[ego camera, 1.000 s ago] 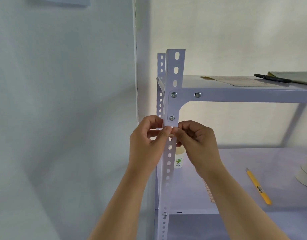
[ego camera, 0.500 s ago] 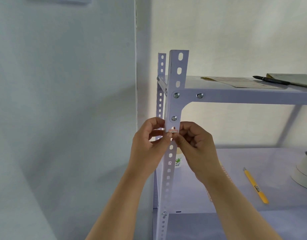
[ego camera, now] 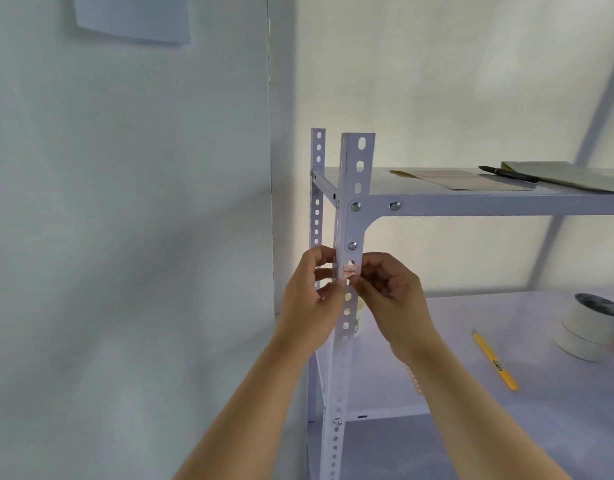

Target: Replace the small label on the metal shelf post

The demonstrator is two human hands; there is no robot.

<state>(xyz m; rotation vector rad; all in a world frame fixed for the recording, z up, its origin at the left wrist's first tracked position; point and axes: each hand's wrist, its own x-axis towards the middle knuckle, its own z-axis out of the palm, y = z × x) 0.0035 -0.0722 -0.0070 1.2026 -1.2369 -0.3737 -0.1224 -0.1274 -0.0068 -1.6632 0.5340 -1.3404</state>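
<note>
A white perforated metal shelf post (ego camera: 356,168) stands upright in the middle. A small white label with a red border (ego camera: 350,271) sits on the post's front face, just below a bolt. My left hand (ego camera: 312,296) wraps the post from the left, its fingertips at the label's lower left edge. On the other side my right hand (ego camera: 390,296) presses its thumb and fingers at the label's right edge. Whether the label is fully stuck down cannot be told.
The top shelf (ego camera: 489,202) carries papers and a black pen (ego camera: 508,174). On the lower shelf (ego camera: 527,396) lie a yellow utility knife (ego camera: 495,361) and stacked tape rolls (ego camera: 589,327) at the right. A small cup (ego camera: 359,320) stands behind the post. A wall is at the left.
The label has come into view on the post as my fingertips moved apart toward its edges. The camera tilted upward, so the shelf sits lower in view.
</note>
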